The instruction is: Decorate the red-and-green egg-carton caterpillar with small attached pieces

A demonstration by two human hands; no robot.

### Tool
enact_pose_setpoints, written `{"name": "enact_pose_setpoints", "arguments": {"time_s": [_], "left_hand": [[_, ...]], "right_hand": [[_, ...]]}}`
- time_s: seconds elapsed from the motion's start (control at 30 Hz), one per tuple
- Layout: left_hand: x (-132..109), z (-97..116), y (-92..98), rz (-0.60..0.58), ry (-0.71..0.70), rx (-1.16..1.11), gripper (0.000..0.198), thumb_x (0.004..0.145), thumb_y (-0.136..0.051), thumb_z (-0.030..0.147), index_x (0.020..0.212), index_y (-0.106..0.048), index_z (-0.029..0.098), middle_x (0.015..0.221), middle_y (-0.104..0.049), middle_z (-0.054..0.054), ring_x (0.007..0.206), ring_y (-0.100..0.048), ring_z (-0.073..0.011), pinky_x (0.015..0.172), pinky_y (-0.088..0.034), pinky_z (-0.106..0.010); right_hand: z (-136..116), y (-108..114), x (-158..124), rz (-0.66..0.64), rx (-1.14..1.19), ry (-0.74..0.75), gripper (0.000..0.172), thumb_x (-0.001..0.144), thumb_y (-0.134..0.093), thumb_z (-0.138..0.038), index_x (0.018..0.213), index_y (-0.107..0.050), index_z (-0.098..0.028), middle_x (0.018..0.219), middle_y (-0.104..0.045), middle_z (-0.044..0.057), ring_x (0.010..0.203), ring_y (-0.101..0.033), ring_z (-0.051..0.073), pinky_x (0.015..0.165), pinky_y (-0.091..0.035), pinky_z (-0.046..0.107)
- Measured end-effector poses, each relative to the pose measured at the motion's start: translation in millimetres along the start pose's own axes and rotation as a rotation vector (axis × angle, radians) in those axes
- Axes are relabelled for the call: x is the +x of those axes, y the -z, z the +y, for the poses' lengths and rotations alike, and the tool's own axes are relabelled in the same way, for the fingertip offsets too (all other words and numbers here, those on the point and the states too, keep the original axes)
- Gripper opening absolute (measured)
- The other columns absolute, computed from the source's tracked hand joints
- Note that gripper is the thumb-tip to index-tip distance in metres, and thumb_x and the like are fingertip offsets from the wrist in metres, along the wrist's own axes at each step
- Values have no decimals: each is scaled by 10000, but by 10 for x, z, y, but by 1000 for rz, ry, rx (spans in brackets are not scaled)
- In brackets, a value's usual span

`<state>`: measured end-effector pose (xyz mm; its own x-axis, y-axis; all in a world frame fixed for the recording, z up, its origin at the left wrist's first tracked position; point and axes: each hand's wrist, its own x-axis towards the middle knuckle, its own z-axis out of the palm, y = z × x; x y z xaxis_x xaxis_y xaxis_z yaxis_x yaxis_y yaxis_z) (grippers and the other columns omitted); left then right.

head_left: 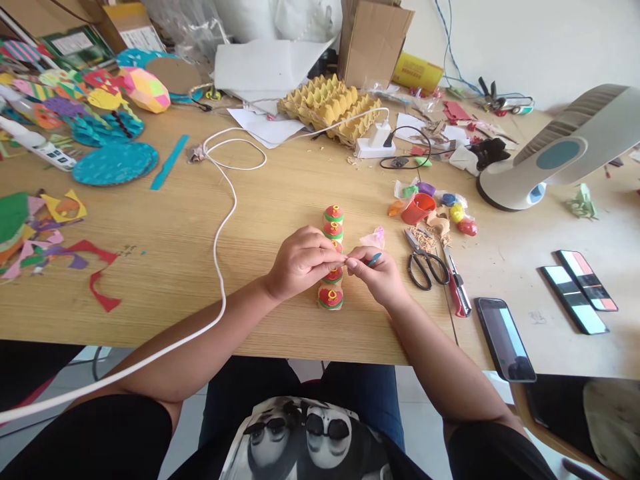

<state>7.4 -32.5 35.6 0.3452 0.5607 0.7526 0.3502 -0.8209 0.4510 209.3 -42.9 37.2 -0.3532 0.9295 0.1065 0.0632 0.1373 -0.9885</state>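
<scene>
My left hand (301,261) and my right hand (381,273) meet over the wooden table (280,200), fingertips pinched together. The right hand's fingers hold a small blue piece (375,259). What the left hand's fingers pinch is too small to make out. Under the hands lies a row of small red, green and yellow round pieces (333,222), partly hidden by my fingers; its near end (331,297) shows below them. A pink scrap (374,237) lies just right of the row.
Black scissors (426,263), a red utility knife (457,287) and a phone (504,337) lie to the right. Clay lumps and a red cup (419,207) sit beyond them. A white cable (220,267), paper cutouts (45,233), an egg tray (330,107) and a fan (555,157) surround the area.
</scene>
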Motion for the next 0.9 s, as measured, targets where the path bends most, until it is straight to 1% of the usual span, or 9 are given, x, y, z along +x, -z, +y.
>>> {"name": "enact_pose_setpoints", "arguments": {"time_s": [0.17,0.27,0.37,0.4,0.47,0.57,0.63,0.77,0.9], "left_hand": [[23,44,1,6,57,31,95,947,-644,292,891,-704,245,846,-731,-16,811,-644,-168,793,-525,-351],[23,28,-1,80,176,16,135,962,-615,305,880,-671,215,853,-720,-30,809,-639,-162,789,-523,-331],[-12,-32,-13,136,332,-32,148,979,-587,326,942,-643,194,867,-718,-31,731,-633,-131,687,-505,-268],[-28,-53,-17,122,371,-40,153,989,-567,334,980,-633,195,834,-716,-19,687,-635,-121,642,-487,-249],[-56,-87,-24,32,422,10,155,1004,-536,337,1031,-608,204,714,-690,17,599,-626,-115,582,-444,-233],[-78,-111,-30,-67,401,176,138,1008,-513,329,1042,-586,216,621,-669,42,518,-610,-127,531,-379,-242],[-83,-119,-35,-81,365,261,133,1012,-497,319,1038,-579,218,587,-661,44,484,-600,-139,507,-338,-253],[-84,-120,-44,-136,353,373,140,1011,-466,311,1026,-571,220,541,-634,44,437,-574,-159,481,-280,-266],[-58,-72,-36,-282,470,457,167,1012,-425,313,1035,-562,220,581,-648,28,499,-618,-184,514,-315,-272]], "right_hand": [[-11,11,-1,55,-52,16,420,856,-685,-611,792,-658,-196,687,-648,14,641,-559,135,594,-472,281],[-39,79,2,104,-167,4,370,907,-644,-546,797,-647,-193,694,-643,14,601,-497,121,554,-403,269],[-59,174,4,40,-391,-48,271,948,-598,-400,784,-633,-187,715,-669,13,579,-457,112,554,-355,266],[-56,198,4,5,-459,-69,238,951,-584,-361,791,-628,-190,726,-684,12,588,-468,116,565,-352,267],[-34,222,5,-61,-533,-103,194,956,-555,-327,825,-616,-198,756,-711,8,631,-514,129,598,-364,266],[15,201,7,-153,-512,-120,182,967,-520,-330,864,-599,-203,806,-721,6,710,-562,143,655,-397,269],[38,170,11,-194,-483,-110,188,962,-515,-333,861,-600,-200,802,-693,3,720,-554,141,668,-404,268],[49,134,23,-207,-443,-116,230,958,-510,-368,840,-599,-192,757,-617,-9,684,-502,129,643,-389,261],[55,140,33,-200,-428,-136,269,961,-507,-413,840,-595,-189,753,-571,-11,695,-478,130,652,-379,265]]}}
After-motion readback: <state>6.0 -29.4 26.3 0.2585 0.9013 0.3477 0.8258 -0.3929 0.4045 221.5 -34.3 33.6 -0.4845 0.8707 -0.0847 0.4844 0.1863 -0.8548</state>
